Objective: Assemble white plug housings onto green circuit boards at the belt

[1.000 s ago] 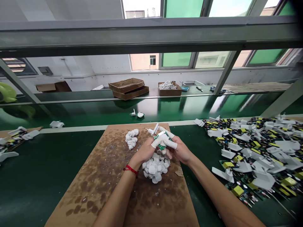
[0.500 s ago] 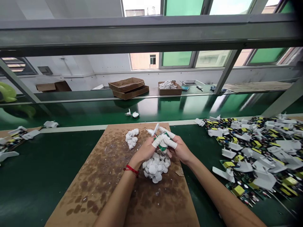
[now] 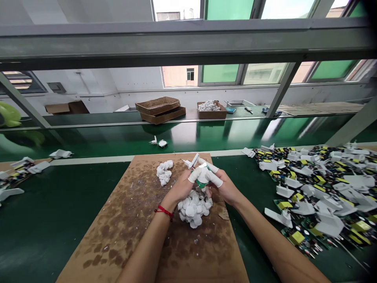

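So, the left hand and right hand were together, both closed around one green circuit board — fingers in white covers, a white disc on the board's face. They had it up over the far end of a stained cardboard sheet, just beyond a pile of white discs. A smaller white heap sat off to the left. Over on the right — tons of boards with yellow and white parts, all jumbled. Another small board lay on the shiny green strip past the cardboard. Oh, and a red bracelet was on the left wrist.
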Demonstrator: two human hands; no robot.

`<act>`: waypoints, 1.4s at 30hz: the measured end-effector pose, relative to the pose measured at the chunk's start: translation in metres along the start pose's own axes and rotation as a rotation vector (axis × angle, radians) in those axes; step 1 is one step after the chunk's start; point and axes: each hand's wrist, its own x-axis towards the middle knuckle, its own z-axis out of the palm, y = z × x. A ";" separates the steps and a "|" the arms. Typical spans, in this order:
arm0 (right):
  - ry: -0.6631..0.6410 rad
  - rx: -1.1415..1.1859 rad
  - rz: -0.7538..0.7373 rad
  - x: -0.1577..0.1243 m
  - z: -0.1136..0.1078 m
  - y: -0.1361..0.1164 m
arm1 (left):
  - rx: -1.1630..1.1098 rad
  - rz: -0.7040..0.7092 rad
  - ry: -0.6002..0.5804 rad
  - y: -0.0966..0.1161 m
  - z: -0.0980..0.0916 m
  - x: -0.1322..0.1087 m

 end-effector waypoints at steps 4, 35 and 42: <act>0.078 -0.060 -0.005 0.001 0.002 -0.002 | 0.002 0.037 -0.063 0.004 0.001 0.000; 0.159 0.009 0.008 0.005 0.002 0.004 | -0.022 0.067 -0.091 0.013 0.004 -0.001; 0.257 0.108 0.048 0.007 0.002 0.000 | -0.074 0.032 -0.110 0.011 0.003 -0.001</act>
